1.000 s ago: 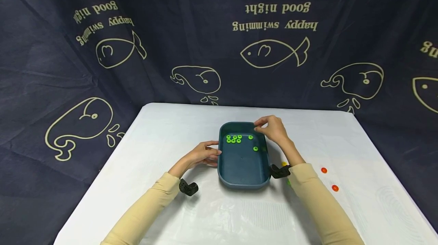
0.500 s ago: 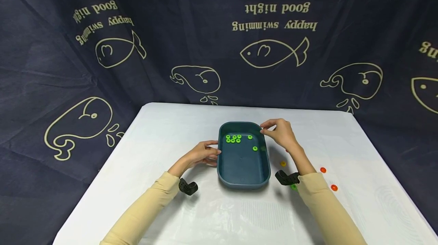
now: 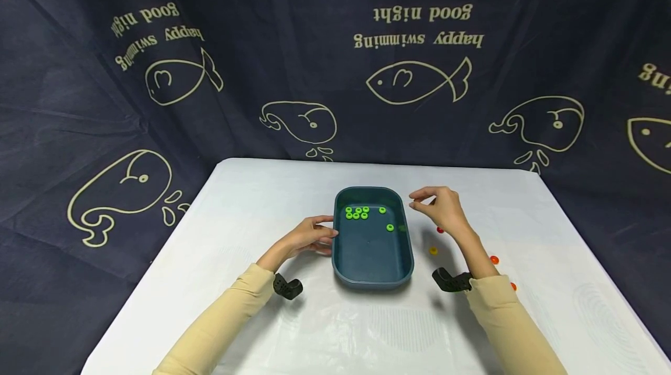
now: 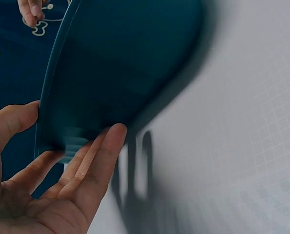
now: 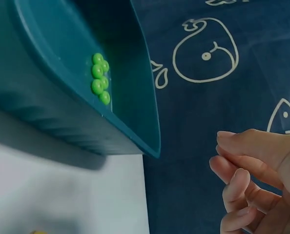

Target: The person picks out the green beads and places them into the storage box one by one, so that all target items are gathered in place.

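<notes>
A dark teal plastic bin [image 3: 373, 258] stands on the white table. Inside it, at the far left, several small green ring-shaped beads [image 3: 356, 213] sit in two short rows. Two more green beads [image 3: 390, 227] lie apart on its right side. My left hand [image 3: 309, 234] holds the bin's left side, thumb at the rim and fingers against the outer wall [image 4: 120, 63]. Beyond the bin's right rim, my right hand [image 3: 442, 209] hovers with loosely bent fingers [image 5: 240, 183]. Its thumb and index tips are slightly apart, and nothing shows between them.
On the table [image 3: 262, 188] right of the bin lie a yellow bead [image 3: 433, 251], a red bead [image 3: 440, 229] and an orange-red bead [image 3: 494, 259]. Another orange-red bead [image 3: 513, 286] is partly covered by the right sleeve. A dark printed curtain [image 3: 314, 25] hangs behind the table.
My right hand has moved from over the bin's far right corner out to the right, off the rim. The left hand, the bin and its beads stay put.
</notes>
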Tool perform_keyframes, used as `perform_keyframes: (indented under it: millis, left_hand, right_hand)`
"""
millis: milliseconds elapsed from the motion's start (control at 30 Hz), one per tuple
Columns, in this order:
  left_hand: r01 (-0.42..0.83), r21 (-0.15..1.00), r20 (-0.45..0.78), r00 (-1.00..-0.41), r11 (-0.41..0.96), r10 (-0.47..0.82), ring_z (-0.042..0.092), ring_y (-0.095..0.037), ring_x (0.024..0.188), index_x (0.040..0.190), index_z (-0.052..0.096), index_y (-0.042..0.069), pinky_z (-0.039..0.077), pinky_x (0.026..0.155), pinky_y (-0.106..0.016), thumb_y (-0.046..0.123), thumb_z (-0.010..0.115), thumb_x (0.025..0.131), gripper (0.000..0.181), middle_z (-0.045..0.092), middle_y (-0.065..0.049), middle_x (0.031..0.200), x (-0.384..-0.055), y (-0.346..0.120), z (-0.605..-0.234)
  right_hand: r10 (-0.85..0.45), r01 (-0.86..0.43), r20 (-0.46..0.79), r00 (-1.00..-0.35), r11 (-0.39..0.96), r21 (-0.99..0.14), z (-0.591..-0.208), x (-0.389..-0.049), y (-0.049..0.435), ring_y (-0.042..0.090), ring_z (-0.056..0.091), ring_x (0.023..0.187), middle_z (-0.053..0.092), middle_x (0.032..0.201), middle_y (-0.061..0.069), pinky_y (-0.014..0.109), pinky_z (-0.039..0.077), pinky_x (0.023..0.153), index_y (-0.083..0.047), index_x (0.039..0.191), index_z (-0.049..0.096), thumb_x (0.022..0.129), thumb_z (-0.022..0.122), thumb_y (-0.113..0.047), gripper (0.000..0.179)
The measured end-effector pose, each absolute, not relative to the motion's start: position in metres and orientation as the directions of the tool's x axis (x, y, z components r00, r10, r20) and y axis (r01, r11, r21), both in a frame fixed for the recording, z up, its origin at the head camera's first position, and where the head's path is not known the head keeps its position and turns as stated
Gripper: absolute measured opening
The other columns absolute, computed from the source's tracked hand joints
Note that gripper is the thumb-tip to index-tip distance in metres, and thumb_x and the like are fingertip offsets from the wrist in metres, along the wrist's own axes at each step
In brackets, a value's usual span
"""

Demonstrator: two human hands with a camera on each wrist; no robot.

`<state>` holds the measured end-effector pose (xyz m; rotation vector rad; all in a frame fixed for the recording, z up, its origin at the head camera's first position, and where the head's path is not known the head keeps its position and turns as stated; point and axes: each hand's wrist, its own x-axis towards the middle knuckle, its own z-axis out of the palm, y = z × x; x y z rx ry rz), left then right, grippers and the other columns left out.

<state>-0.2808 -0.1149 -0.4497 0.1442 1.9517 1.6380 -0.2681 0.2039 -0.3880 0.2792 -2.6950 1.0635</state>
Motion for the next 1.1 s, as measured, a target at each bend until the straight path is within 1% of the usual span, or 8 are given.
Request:
perform_keyframes:
  millis: [167, 233, 300, 400, 567, 700, 800, 1100]
  left_hand:
    - [-0.277, 0.931, -0.358, -0.825, 0.24, 0.436, 0.065, -0.015, 0.083, 0.145, 0.033, 0.003, 0.058, 0.086, -0.045, 0.014, 0.059, 0.09, 0.062, 0.057, -0.022, 0.119, -0.281, -0.116, -0.45]
    - [-0.275, 0.931, -0.357, -0.825, 0.242, 0.438, 0.065, -0.015, 0.084, 0.145, 0.033, 0.003, 0.058, 0.086, -0.045, 0.015, 0.059, 0.09, 0.062, 0.056, -0.022, 0.12, -0.281, -0.116, -0.45]
    - [-0.273, 0.931, -0.356, -0.825, 0.242, 0.439, 0.065, -0.016, 0.085, 0.145, 0.032, 0.003, 0.058, 0.086, -0.045, 0.015, 0.059, 0.09, 0.063, 0.056, -0.023, 0.12, -0.281, -0.116, -0.45]
    - [-0.271, 0.931, -0.355, -0.826, 0.243, 0.438, 0.065, -0.016, 0.086, 0.145, 0.032, 0.003, 0.058, 0.086, -0.045, 0.015, 0.059, 0.09, 0.062, 0.055, -0.024, 0.122, -0.282, -0.116, -0.451]
    - [-0.271, 0.931, -0.355, -0.825, 0.244, 0.439, 0.066, -0.016, 0.086, 0.145, 0.033, 0.003, 0.058, 0.086, -0.044, 0.014, 0.059, 0.09, 0.062, 0.054, -0.025, 0.123, -0.281, -0.116, -0.45]
    - [-0.275, 0.93, -0.359, -0.824, 0.244, 0.438, 0.066, -0.016, 0.086, 0.145, 0.032, 0.003, 0.058, 0.086, -0.045, 0.015, 0.06, 0.09, 0.062, 0.054, -0.025, 0.123, -0.28, -0.115, -0.45]
    - [-0.279, 0.929, -0.361, -0.824, 0.243, 0.437, 0.066, -0.016, 0.085, 0.145, 0.032, 0.003, 0.058, 0.086, -0.044, 0.015, 0.059, 0.09, 0.062, 0.055, -0.025, 0.123, -0.28, -0.115, -0.449]
    - [-0.29, 0.927, -0.368, -0.822, 0.236, 0.435, 0.065, -0.017, 0.086, 0.145, 0.033, 0.004, 0.058, 0.086, -0.044, 0.014, 0.059, 0.09, 0.061, 0.054, -0.024, 0.122, -0.28, -0.115, -0.448]
  right_hand:
    - [-0.081, -0.273, 0.303, -0.95, 0.69, -0.671, -0.389, -0.258, 0.212, 0.011, 0.055, 0.053, 0.073, 0.088, 0.014, 0.022, 0.046, 0.043, -0.004, 0.093, 0.073, 0.079, 0.072, -0.012, 0.016]
    - [-0.07, -0.254, 0.286, -0.956, 0.688, -0.68, -0.39, -0.253, 0.215, 0.011, 0.054, 0.052, 0.073, 0.09, 0.014, 0.022, 0.046, 0.042, -0.005, 0.093, 0.074, 0.08, 0.072, -0.013, 0.016]
    - [-0.059, -0.23, 0.266, -0.962, 0.698, -0.679, -0.392, -0.25, 0.219, 0.011, 0.055, 0.052, 0.072, 0.095, 0.016, 0.023, 0.047, 0.042, -0.005, 0.095, 0.073, 0.08, 0.072, -0.013, 0.017]
    - [-0.042, -0.204, 0.25, -0.967, 0.714, -0.67, -0.396, -0.245, 0.224, 0.013, 0.056, 0.052, 0.072, 0.096, 0.017, 0.021, 0.047, 0.043, -0.005, 0.096, 0.073, 0.081, 0.072, -0.013, 0.018]
    - [-0.024, -0.193, 0.259, -0.966, 0.731, -0.654, -0.404, -0.235, 0.231, 0.007, 0.055, 0.051, 0.073, 0.084, 0.014, 0.019, 0.045, 0.046, -0.005, 0.097, 0.074, 0.08, 0.073, -0.013, 0.018]
    - [-0.014, -0.195, 0.272, -0.962, 0.733, -0.652, -0.409, -0.227, 0.235, 0.003, 0.052, 0.052, 0.074, 0.084, 0.012, 0.018, 0.045, 0.048, -0.007, 0.095, 0.074, 0.08, 0.074, -0.013, 0.017]
    - [-0.01, -0.198, 0.282, -0.959, 0.736, -0.647, -0.413, -0.222, 0.238, 0.002, 0.051, 0.053, 0.074, 0.088, 0.012, 0.018, 0.045, 0.048, -0.007, 0.094, 0.075, 0.079, 0.074, -0.014, 0.016]
    - [0.026, -0.143, 0.239, -0.971, 0.736, -0.662, -0.425, -0.198, 0.249, 0.001, 0.049, 0.05, 0.073, 0.091, 0.013, 0.019, 0.041, 0.042, -0.008, 0.095, 0.075, 0.079, 0.074, -0.016, 0.017]
